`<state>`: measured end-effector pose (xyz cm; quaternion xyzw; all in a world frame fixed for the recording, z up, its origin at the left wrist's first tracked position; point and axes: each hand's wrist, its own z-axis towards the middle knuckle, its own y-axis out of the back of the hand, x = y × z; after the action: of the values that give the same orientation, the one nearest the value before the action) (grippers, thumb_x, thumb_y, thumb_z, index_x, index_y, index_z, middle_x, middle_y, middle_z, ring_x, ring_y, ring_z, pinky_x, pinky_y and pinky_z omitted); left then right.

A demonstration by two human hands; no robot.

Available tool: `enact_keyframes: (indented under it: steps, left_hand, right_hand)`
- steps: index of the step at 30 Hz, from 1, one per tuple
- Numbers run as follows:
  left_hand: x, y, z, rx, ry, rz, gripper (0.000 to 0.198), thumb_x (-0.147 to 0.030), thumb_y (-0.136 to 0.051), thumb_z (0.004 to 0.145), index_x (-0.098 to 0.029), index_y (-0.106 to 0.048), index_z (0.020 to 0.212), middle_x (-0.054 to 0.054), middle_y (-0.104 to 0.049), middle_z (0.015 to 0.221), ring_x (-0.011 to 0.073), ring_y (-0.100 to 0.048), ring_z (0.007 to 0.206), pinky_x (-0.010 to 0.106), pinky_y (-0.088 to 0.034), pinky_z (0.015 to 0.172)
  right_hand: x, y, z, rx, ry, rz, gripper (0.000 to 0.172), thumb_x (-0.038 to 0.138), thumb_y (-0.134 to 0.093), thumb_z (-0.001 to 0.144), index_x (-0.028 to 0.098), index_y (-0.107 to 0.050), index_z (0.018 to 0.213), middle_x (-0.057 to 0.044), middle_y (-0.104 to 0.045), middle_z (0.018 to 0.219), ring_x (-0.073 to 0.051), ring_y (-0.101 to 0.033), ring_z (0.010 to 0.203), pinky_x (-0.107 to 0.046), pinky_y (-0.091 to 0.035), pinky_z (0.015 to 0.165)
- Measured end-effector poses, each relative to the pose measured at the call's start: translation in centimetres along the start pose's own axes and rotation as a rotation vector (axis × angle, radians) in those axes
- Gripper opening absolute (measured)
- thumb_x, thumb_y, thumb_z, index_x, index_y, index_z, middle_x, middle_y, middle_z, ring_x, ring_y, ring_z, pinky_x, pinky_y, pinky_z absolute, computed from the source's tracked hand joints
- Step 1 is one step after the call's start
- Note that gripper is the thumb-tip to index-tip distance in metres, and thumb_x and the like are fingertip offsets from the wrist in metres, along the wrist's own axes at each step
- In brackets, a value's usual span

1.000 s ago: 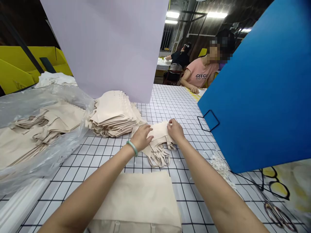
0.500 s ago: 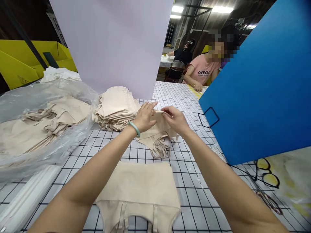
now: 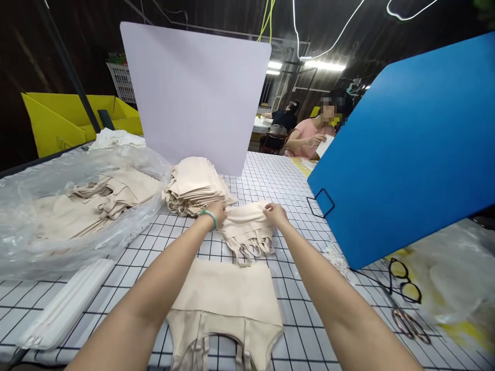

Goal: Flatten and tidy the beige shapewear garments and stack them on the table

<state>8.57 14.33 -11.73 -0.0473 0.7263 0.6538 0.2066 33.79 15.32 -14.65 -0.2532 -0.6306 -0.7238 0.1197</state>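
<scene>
I watch both arms stretch forward over the gridded surface [image 3: 265,172], right hand [image 3: 275,213] pinching the far right corner of a strapped beige garment [image 3: 247,222]. Left hand [image 3: 218,212] curls at its left edge, grip partly hidden, so I cannot tell; garment lies between the hands, beside the beige stack [image 3: 195,180].
</scene>
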Motion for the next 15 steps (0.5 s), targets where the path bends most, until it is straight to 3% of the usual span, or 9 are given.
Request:
enact_keyframes:
  steps: [3,6,11,15]
  left_hand:
    - [1.2,-0.8,0.2,-0.022,0.02,0.021,0.016,-0.018,-0.063,0.079,-0.019,-0.07,0.093,0.01,-0.075,0.101,0.0246,-0.069,0.094,0.031,-0.052,0.08]
    - [1.5,-1.3,0.2,-0.041,0.0,0.042,0.018,-0.017,-0.059,0.083,-0.019,-0.069,0.097,0.012,-0.074,0.105,0.0264,-0.068,0.099,0.034,-0.052,0.083]
    - [0.5,-2.8,0.0,-0.064,-0.09,0.072,0.02,-0.011,-0.058,0.084,-0.017,-0.069,0.099,0.014,-0.071,0.109,0.0286,-0.067,0.105,0.039,-0.052,0.092]
    - [-0.2,-3.2,-0.3,-0.117,-0.186,0.052,0.025,-0.01,-0.058,0.085,-0.015,-0.067,0.108,0.016,-0.067,0.119,0.0309,-0.06,0.118,0.043,-0.049,0.1]
  right_hand:
    - [-1.6,-2.2,0.0,0.004,0.025,-0.025,0.031,0.037,-0.06,0.096,0.018,-0.062,0.12,-0.008,-0.063,0.123,-0.02,-0.063,0.104,-0.041,-0.055,0.09]
    - [-2.4,-2.9,0.7,-0.024,0.06,-0.028,0.011,0.028,-0.062,0.091,0.018,-0.068,0.092,-0.008,-0.065,0.109,-0.019,-0.06,0.101,-0.035,-0.05,0.088]
    - [-2.1,-2.9,1.9,-0.019,0.017,0.007,0.008,0.02,-0.067,0.073,0.019,-0.061,0.067,-0.005,-0.063,0.082,-0.019,-0.057,0.08,-0.03,-0.044,0.071]
    - [-0.9,-1.7,0.9,-0.029,0.106,0.101,0.008,0.017,-0.062,0.072,0.021,-0.057,0.066,-0.003,-0.063,0.083,-0.019,-0.056,0.086,-0.031,-0.043,0.076]
